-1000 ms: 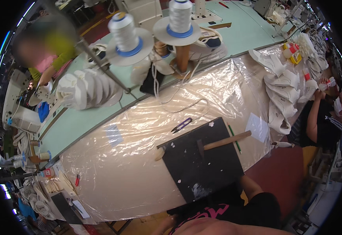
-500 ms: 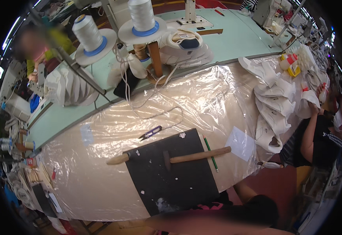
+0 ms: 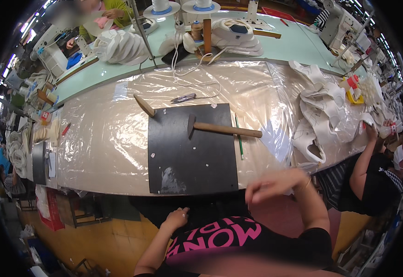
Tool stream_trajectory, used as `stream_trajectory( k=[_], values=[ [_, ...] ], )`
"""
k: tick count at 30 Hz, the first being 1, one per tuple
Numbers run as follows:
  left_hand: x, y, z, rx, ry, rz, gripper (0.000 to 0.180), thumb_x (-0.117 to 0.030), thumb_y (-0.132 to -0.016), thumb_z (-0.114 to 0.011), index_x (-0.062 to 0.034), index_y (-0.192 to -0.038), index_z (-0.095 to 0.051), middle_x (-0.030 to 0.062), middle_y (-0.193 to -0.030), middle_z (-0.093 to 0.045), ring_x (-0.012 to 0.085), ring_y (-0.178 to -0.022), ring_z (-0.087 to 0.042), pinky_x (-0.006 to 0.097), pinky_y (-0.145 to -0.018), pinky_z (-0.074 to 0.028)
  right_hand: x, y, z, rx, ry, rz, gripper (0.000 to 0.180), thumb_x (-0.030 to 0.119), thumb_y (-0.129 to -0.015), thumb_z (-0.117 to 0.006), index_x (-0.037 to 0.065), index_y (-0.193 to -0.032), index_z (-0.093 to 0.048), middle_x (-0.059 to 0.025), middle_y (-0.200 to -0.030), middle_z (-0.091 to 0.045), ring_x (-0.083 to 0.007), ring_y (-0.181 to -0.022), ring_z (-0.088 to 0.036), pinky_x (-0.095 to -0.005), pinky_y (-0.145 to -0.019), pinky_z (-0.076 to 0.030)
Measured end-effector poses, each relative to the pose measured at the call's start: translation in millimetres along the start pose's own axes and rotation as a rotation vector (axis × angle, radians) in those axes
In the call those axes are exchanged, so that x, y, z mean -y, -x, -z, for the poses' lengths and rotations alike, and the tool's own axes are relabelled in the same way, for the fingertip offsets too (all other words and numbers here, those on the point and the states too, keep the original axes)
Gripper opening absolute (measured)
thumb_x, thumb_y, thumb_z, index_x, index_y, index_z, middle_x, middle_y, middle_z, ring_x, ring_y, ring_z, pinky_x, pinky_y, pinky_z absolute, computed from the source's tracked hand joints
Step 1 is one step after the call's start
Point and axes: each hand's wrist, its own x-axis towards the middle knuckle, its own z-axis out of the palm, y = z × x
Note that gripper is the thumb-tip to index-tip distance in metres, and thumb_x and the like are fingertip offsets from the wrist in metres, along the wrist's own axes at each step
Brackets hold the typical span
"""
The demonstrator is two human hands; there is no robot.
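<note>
Over my dark lap, below the table's front edge, my left hand (image 3: 177, 218) lies with its fingers loosely laid on the cloth, holding nothing I can see. My right hand (image 3: 277, 183) hangs in the air at the front edge, right of a black mat (image 3: 190, 157); its fingers are loose, slightly blurred and empty. A hammer (image 3: 227, 129) with a wooden handle lies across the mat, its head to the left. Just beyond its right side is a green pencil (image 3: 241, 138). A short wooden handle (image 3: 144, 106) touches the far left corner. Purple thread snips (image 3: 183, 98) lie behind the mat.
Clear plastic film (image 3: 100, 152) covers the table. White shoe uppers (image 3: 319, 115) are heaped on the right, near a seated co-worker (image 3: 372, 180). Along the far side runs a pale green sewing table (image 3: 298, 46) with thread cones (image 3: 161, 5) and more stacked uppers (image 3: 120, 46).
The view has shifted, bringing both my hands and lap into sight. The hammer, mat, pencil and snips keep their places on the table.
</note>
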Motion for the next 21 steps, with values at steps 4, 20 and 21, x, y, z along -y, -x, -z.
stream_trajectory(
  k=[4, 20, 21],
  values=[
    [-6.8, 19.0, 32.4, 0.158, -0.142, 0.123, 0.036, -0.021, -0.089, -0.048, -0.0048, -0.119, -0.058, 0.0218, -0.110, -0.064, 0.0334, -0.105, -0.062, 0.044, -0.091, -0.049, 64.8, -18.2, 95.6, -1.055, 0.779, 0.297, 0.022, 0.017, -0.088, -0.063, 0.002, -0.104, -0.063, -0.0084, -0.092, -0.068, -0.0205, -0.084, -0.063, -0.0307, -0.077, -0.048],
    [-73.9, -45.5, 179.5, -0.962, -0.055, -0.387, 0.051, -0.025, -0.084, -0.067, -0.0037, -0.128, -0.052, 0.0257, -0.141, -0.038, 0.0418, -0.131, -0.036, 0.051, -0.108, -0.027, 46.5, -156.0, 408.2, -1.801, 1.682, -0.237, 0.033, 0.027, -0.071, -0.073, 0.013, -0.099, -0.062, -0.0081, -0.105, -0.057, -0.0282, -0.109, -0.052, -0.0500, -0.095, -0.039],
    [-71.9, -48.8, 177.4, -0.964, -0.168, -0.374, 0.050, -0.027, -0.083, -0.067, -0.0046, -0.127, -0.053, 0.0256, -0.141, -0.037, 0.0414, -0.131, -0.035, 0.053, -0.108, -0.026, 49.8, -157.4, 411.4, -1.778, 1.683, -0.218, 0.033, 0.025, -0.071, -0.073, 0.013, -0.100, -0.062, -0.0090, -0.104, -0.059, -0.0293, -0.108, -0.054, -0.0512, -0.095, -0.039]
  ],
)
